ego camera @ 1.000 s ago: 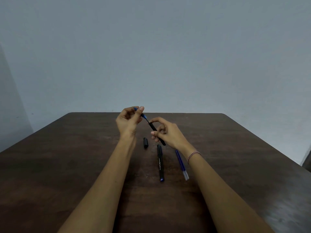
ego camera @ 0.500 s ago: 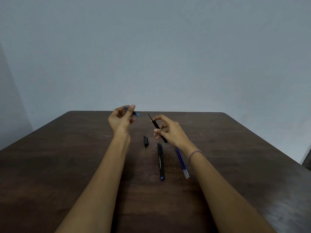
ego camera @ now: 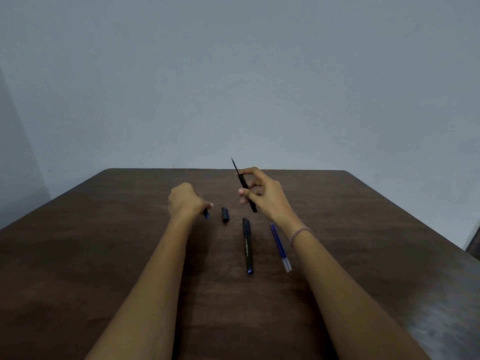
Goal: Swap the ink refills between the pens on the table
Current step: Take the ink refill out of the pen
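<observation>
Pinching a black pen (ego camera: 242,181) in our right hand (ego camera: 265,196), we hold it tilted above the table (ego camera: 104,242), thin tip up and away. Left hand (ego camera: 184,201) sits low near the tabletop, fingers curled round a small blue piece (ego camera: 206,213); contact with the wood, we cannot tell. Cap (ego camera: 225,214) lies just right of it. Second pen (ego camera: 248,248) and two blue refills (ego camera: 280,246) lie flat between our forearms, apart.
</observation>
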{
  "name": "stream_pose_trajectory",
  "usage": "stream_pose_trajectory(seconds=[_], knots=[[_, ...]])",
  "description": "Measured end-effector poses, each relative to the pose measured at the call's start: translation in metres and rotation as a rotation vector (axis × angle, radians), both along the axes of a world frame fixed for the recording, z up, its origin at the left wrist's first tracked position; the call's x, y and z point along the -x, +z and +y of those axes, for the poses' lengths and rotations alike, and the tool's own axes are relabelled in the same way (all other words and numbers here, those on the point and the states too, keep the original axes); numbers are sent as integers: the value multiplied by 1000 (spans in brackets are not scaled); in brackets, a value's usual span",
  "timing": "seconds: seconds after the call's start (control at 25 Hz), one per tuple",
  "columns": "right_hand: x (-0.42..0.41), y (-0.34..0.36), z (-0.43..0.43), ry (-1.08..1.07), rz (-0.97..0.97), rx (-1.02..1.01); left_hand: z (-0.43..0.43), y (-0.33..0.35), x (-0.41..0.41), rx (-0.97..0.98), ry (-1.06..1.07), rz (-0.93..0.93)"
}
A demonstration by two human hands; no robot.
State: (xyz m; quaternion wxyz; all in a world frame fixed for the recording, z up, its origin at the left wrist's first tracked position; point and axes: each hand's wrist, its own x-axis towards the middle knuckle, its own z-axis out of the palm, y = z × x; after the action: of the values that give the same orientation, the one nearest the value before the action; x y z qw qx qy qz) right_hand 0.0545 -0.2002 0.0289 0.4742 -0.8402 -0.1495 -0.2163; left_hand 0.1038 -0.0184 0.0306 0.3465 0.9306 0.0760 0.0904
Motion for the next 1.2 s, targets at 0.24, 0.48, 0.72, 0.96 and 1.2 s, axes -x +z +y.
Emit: stream_pose_trajectory(seconds=[0.24,0.48,0.72,0.96,1.2], knots=[[-3,2,-2,-39,-17,14,-4,1,5,-39,-12,172],[-2,3,-1,-38,-35,0,-2,-4,4,-131,46,116],[0,2,0,-42,-32,-1,-23,9,10,402,-192,-437],[2,4,3,-40,-23,-35,-36,12,18,788,-409,-396],[2,2,3,-36,-15,-36,-34,12,19,890,-417,-344]])
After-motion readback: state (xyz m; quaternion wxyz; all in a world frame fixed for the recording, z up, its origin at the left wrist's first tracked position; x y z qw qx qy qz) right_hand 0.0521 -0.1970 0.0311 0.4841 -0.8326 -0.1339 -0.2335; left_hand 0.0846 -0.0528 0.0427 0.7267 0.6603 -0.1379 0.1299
